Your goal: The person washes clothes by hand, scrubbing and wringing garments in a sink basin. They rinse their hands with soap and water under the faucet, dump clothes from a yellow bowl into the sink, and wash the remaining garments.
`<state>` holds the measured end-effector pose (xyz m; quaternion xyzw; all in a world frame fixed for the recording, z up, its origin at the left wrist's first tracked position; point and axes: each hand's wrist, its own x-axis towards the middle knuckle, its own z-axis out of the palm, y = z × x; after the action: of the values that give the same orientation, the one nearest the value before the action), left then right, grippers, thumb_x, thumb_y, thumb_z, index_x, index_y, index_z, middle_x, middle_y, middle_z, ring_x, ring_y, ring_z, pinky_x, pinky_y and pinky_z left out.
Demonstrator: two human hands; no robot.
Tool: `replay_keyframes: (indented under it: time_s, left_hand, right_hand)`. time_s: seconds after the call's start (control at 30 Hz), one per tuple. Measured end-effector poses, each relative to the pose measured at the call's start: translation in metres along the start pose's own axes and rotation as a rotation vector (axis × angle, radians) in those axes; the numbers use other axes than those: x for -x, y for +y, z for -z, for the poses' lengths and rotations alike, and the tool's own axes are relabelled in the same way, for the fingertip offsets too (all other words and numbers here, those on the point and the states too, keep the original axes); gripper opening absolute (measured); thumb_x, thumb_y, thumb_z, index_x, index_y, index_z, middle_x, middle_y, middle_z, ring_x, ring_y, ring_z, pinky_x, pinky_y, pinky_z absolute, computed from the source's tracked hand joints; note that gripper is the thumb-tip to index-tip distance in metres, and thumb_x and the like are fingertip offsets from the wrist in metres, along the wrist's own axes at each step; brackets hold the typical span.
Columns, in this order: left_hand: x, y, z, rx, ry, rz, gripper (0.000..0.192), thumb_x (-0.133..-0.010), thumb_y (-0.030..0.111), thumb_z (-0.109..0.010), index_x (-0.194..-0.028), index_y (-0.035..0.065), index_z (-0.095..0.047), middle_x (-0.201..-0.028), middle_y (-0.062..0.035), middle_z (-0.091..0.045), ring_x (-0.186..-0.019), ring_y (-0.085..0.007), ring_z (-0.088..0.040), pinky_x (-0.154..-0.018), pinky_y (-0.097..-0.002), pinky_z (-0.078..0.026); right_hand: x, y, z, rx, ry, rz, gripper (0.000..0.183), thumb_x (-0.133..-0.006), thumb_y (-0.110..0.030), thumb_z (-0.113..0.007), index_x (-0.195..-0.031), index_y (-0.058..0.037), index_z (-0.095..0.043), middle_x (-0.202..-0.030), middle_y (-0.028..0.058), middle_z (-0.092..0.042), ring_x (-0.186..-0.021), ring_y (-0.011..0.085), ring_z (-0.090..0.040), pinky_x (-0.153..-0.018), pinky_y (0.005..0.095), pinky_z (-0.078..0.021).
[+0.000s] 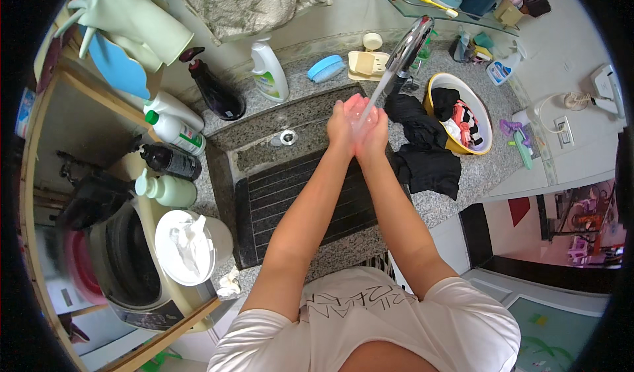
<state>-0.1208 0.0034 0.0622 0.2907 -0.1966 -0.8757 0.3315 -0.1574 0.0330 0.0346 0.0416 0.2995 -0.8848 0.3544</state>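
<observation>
My left hand (340, 126) and my right hand (375, 133) are cupped side by side, palms up, above the stone sink (223, 183). A stream of water (375, 97) runs from the chrome faucet (412, 45) into my palms, and some water pools there. No solid object shows in either hand. Below my forearms lies the sink's dark ribbed washboard slope (297, 193), partly hidden by them. The metal drain (288, 137) sits to the left of my hands. Wet-looking black cloth (421, 129) lies on the granite counter, close to my right hand.
A yellow-rimmed basin (488, 124) of clothes stands at right. A blue scrubbing brush (326, 68) and a soap dish (355, 74) sit behind the sink. Along the left stand a dark pump bottle (213, 87), a green pump bottle (173, 192) and a white bucket (223, 238).
</observation>
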Motion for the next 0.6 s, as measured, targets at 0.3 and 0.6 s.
replay_keyframes:
  time_s: [0.3, 0.6]
  left_hand:
    - [0.007, -0.034, 0.041, 0.334, -0.052, -0.052, 0.038, -0.085, 0.03, -0.032, -0.094, -0.0022, -0.051, -0.089, -0.0137, -0.055, -0.085, -0.0286, -0.053, -0.08, -0.0404, -0.042]
    - [0.065, 0.024, 0.244, 0.631, 0.577, -0.311, 0.044, -0.089, 0.028, -0.027, -0.121, 0.0022, -0.042, -0.127, -0.0134, -0.042, -0.116, -0.0271, -0.042, -0.1, -0.0381, -0.033]
  right_hand:
    - [0.004, 0.009, 0.04, 0.171, -0.021, -0.028, 0.05, -0.09, -0.035, -0.026, -0.111, 0.0032, -0.05, -0.11, 0.0153, -0.054, -0.103, 0.0273, -0.051, -0.091, 0.0388, -0.0388]
    - [0.073, 0.203, 0.056, 0.535, -0.25, -0.899, 0.041, -0.091, -0.03, -0.041, -0.117, 0.0006, -0.045, -0.118, 0.0115, -0.049, -0.104, 0.0245, -0.049, -0.09, 0.0355, -0.041]
